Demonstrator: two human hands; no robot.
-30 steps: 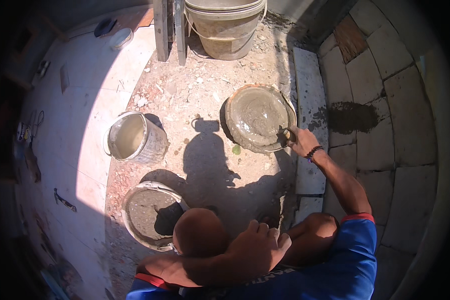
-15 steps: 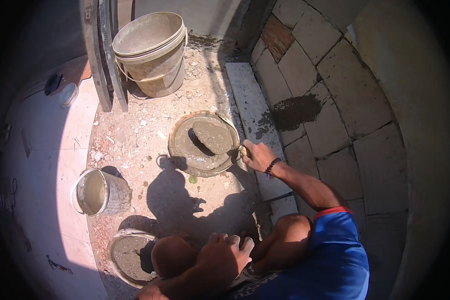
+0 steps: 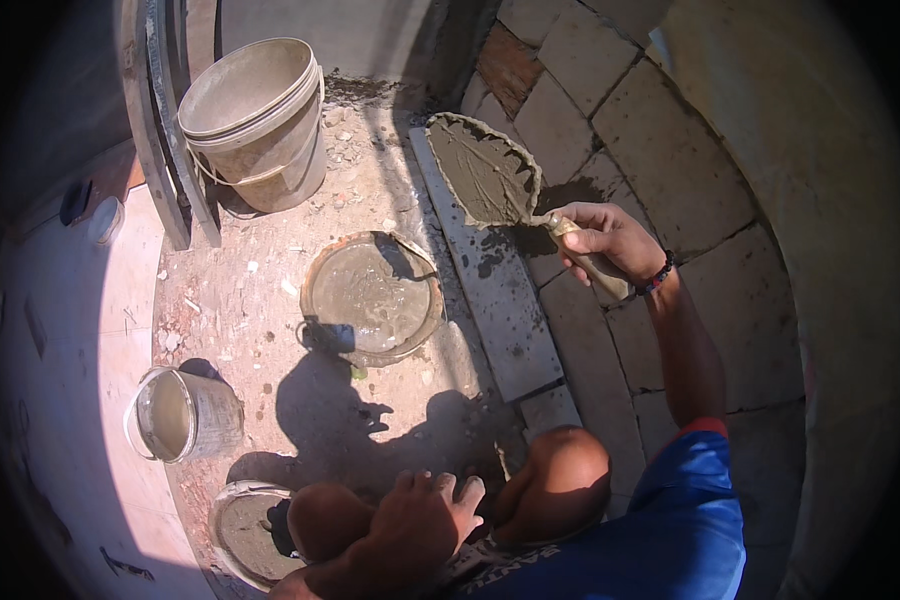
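Trowel (image 3: 540, 217) in the grip of the right hand (image 3: 618, 240): that is the thing I watch, raised just right of the middle of my view. From the left edge, I see a small white pot (image 3: 105, 221) on the pale floor (image 3: 120, 430), and low down a dark hand tool (image 3: 125, 567) lying in shade. Next come wooden posts (image 3: 152, 120) standing upright, then a small pail (image 3: 210, 415), its mouth tipped toward the left. Below it, a tub (image 3: 216, 530) holds grey mortar, part of it behind the left knee (image 3: 328, 520). A large bucket (image 3: 270, 185) stands beside the posts.

Farther along, a round pan (image 3: 382, 357) with a layer of wet mortar sits on the rubble-strewn ground, a shadow falling over its lower edge. Nearer to me, the left hand (image 3: 418, 522) hangs loose beside that knee, thumb apart from its bent fingers; its palm is hidden from me.

A long white slab (image 3: 495, 300) slants down past the pan. Over its upper end I see the blade, loaded with mortar; I cannot tell whether it touches. My right-hand side shows the fingers wrapped around the handle, a beaded bracelet (image 3: 658, 276) at the wrist, large tiles (image 3: 695, 160) behind, and a blue sleeve (image 3: 685, 490).
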